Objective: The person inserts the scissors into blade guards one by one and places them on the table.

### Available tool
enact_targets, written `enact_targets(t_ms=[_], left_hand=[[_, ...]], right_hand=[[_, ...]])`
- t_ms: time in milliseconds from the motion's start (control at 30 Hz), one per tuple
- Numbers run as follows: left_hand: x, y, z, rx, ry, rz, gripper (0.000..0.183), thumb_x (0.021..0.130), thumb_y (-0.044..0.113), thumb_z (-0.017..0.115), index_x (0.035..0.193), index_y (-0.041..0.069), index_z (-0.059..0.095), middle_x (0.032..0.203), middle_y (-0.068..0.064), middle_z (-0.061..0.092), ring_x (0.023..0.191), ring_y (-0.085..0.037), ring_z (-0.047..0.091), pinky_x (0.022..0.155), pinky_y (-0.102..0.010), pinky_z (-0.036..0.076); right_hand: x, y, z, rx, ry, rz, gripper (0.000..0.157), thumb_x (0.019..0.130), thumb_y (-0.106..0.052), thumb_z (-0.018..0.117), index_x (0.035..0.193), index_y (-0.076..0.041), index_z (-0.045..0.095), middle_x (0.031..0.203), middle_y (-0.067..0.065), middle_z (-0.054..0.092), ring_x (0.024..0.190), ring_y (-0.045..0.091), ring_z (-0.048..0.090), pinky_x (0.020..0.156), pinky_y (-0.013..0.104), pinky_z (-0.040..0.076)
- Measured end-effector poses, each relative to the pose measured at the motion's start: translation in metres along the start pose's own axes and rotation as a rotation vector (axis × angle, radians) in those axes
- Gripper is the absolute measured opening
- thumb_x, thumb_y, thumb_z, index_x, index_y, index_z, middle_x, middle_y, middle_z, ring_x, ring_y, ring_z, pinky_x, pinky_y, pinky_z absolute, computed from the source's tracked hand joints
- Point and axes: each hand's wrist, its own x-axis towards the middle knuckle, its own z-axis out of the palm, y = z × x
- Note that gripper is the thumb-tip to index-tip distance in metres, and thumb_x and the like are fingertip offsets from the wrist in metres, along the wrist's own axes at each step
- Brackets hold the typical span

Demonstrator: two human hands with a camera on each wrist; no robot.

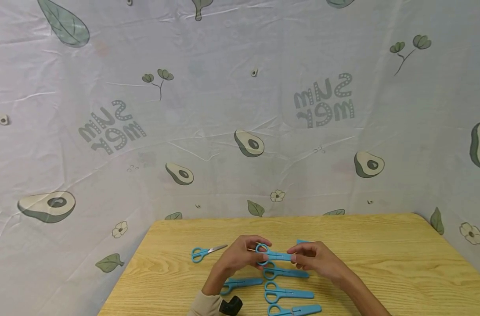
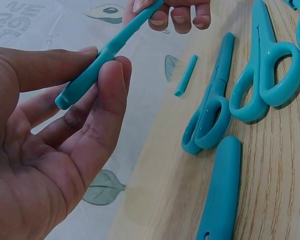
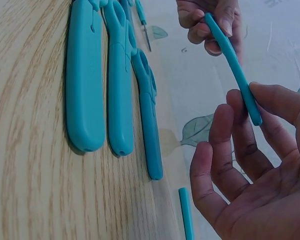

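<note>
A pair of light blue scissors (image 1: 278,256) with its blades in a blue cover is held level between both hands, above the table. My left hand (image 1: 240,254) pinches the handle end between thumb and fingers. At the other end, my right hand (image 1: 316,259) pinches the tip of the cover. Seen edge-on, the held scissors (image 3: 236,67) look thin in the right wrist view. Just below them on the table lie covered scissors (image 1: 286,272), with more covered scissors (image 1: 290,293) nearer the front.
Uncovered scissors (image 1: 201,253) with a bare metal blade lie left of my hands. Another covered pair (image 1: 243,283) is partly hidden by my left forearm, and one more (image 1: 301,310) sits at the frame's bottom. A small blue piece (image 2: 186,75) lies beyond the row on the wooden table (image 1: 382,254).
</note>
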Motion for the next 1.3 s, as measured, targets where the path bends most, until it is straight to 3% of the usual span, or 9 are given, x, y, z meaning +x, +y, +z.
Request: enact_targets(t_ms=[100, 233, 400, 633, 933, 1300], left_hand=[[-0.001, 0.000, -0.001, -0.010, 0.010, -0.004, 0.033, 0.100, 0.003, 0.074, 0.133, 0.003, 0.072, 0.099, -0.005, 0.072, 0.098, -0.043, 0.078, 0.085, -0.050, 0.069], [-0.003, -0.001, -0.005, -0.028, 0.016, -0.008, 0.033, 0.100, 0.003, 0.074, 0.132, 0.004, 0.072, 0.099, -0.005, 0.073, 0.090, -0.029, 0.079, 0.089, -0.055, 0.067], [-0.005, -0.003, -0.011, -0.029, 0.001, -0.004, 0.033, 0.100, 0.005, 0.074, 0.134, 0.005, 0.071, 0.099, -0.004, 0.073, 0.084, -0.016, 0.076, 0.087, -0.050, 0.069], [-0.013, -0.007, -0.023, -0.052, -0.021, -0.006, 0.036, 0.102, 0.006, 0.072, 0.137, 0.002, 0.067, 0.100, -0.004, 0.072, 0.087, -0.015, 0.076, 0.079, -0.034, 0.068], [-0.028, -0.016, -0.044, -0.021, 0.027, -0.027, 0.039, 0.102, 0.008, 0.072, 0.140, -0.001, 0.065, 0.101, -0.005, 0.072, 0.087, -0.015, 0.076, 0.078, -0.033, 0.068], [-0.044, -0.025, -0.067, -0.003, 0.055, -0.031, 0.046, 0.104, 0.010, 0.071, 0.145, -0.007, 0.059, 0.100, -0.005, 0.070, 0.092, -0.017, 0.077, 0.079, -0.034, 0.068]], right_hand=[[-0.001, 0.000, -0.001, 0.005, -0.002, 0.004, 0.037, 0.109, -0.023, 0.066, 0.133, 0.006, 0.069, 0.108, 0.009, 0.074, 0.094, 0.020, 0.069, 0.083, 0.032, 0.064], [-0.002, 0.001, -0.003, 0.020, -0.002, 0.011, 0.038, 0.109, -0.023, 0.066, 0.133, 0.006, 0.069, 0.108, 0.008, 0.075, 0.095, 0.021, 0.071, 0.083, 0.032, 0.064], [-0.001, 0.002, -0.006, 0.029, 0.003, 0.030, 0.038, 0.109, -0.024, 0.065, 0.133, 0.006, 0.069, 0.108, 0.007, 0.076, 0.096, 0.022, 0.072, 0.083, 0.032, 0.064], [-0.004, 0.005, -0.008, 0.059, -0.005, 0.064, 0.038, 0.110, -0.024, 0.065, 0.132, 0.006, 0.069, 0.108, 0.003, 0.076, 0.097, 0.021, 0.072, 0.084, 0.032, 0.064], [-0.011, 0.008, -0.013, 0.059, -0.028, 0.088, 0.046, 0.109, -0.023, 0.067, 0.136, 0.013, 0.063, 0.114, 0.008, 0.077, 0.104, 0.025, 0.073, 0.089, 0.032, 0.066], [-0.020, 0.016, -0.026, 0.020, -0.020, 0.119, 0.046, 0.111, -0.023, 0.063, 0.140, 0.012, 0.061, 0.123, 0.013, 0.077, 0.108, 0.025, 0.074, 0.090, 0.038, 0.065]])
